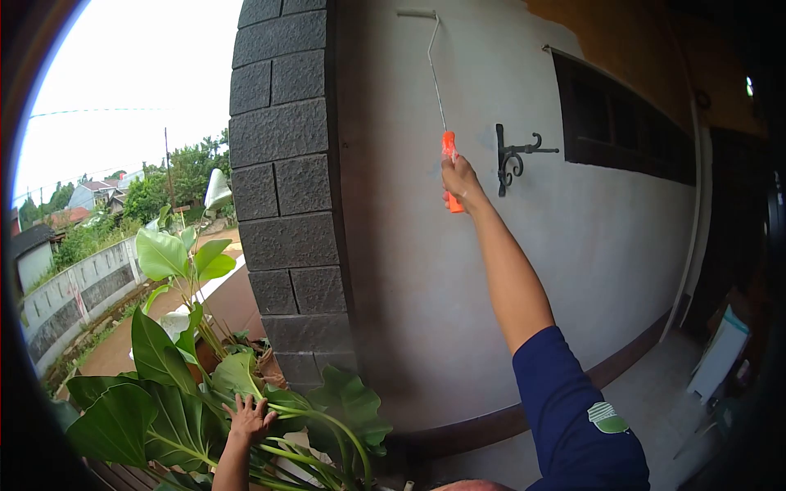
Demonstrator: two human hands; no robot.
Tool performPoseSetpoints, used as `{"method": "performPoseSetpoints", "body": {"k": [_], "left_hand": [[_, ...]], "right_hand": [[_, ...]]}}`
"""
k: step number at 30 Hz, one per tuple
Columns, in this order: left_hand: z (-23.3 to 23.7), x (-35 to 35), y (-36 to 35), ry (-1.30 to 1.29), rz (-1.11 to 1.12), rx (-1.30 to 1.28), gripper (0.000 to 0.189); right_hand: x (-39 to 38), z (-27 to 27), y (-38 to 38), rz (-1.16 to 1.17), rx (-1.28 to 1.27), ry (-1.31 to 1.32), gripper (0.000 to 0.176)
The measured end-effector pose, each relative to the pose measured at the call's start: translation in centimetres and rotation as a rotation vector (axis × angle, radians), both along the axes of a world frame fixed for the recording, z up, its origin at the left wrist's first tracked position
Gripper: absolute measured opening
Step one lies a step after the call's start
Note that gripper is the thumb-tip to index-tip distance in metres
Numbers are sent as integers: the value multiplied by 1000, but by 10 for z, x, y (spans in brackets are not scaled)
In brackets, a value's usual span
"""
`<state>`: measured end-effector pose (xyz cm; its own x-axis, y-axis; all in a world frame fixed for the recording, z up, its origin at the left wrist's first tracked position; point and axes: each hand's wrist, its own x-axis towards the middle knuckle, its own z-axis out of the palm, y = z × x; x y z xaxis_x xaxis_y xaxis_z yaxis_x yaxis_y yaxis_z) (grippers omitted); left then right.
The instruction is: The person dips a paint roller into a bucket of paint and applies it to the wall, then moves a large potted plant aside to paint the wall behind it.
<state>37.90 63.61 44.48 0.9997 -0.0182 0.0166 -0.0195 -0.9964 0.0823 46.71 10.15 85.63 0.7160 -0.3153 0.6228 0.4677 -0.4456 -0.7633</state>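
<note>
My right hand [463, 182] is wrapped round the orange handle of a paint roller [449, 143], with the arm stretched up and forward. The roller's thin metal rod runs upward to its white roller head [416, 13], which lies against the pale wall [426, 270] near the top of the view. Down at the lower left, my left hand [250, 421] has its fingers spread over the stems and large green leaves of a potted plant [184, 409], overlapping a leaf.
A black scrolled iron bracket [506, 159] juts from the wall right of my right hand. Beyond it is a dark-framed opening [622, 123]. A dark stone pillar [282, 180] borders the wall on the left. Brownish-yellow paint [610, 41] covers the upper right wall.
</note>
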Motion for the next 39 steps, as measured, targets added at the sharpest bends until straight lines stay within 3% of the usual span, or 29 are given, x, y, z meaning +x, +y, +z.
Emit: {"method": "performPoseSetpoints", "body": {"k": [8,12,17,26,28,31,39], "left_hand": [[6,3,-2,29,13,-3,70],[6,2,-4,33,1,-11,70],[5,2,-3,35,0,-5,70],[4,-2,-1,32,-10,1,68],[5,-4,-2,35,-18,2,68],[7,-4,-2,36,-15,4,68],[6,0,-2,45,-5,7,69]], "right_hand": [[-33,165,13,-3,3,3,39],[-42,166,12,-27,-25,9,39],[-22,81,-9,17,-11,28,41],[-20,-143,-1,-43,29,109,39],[-26,-157,12,-30,63,124,39],[-30,-140,29,18,122,102,39],[-31,72,29,49,112,34,33]]}}
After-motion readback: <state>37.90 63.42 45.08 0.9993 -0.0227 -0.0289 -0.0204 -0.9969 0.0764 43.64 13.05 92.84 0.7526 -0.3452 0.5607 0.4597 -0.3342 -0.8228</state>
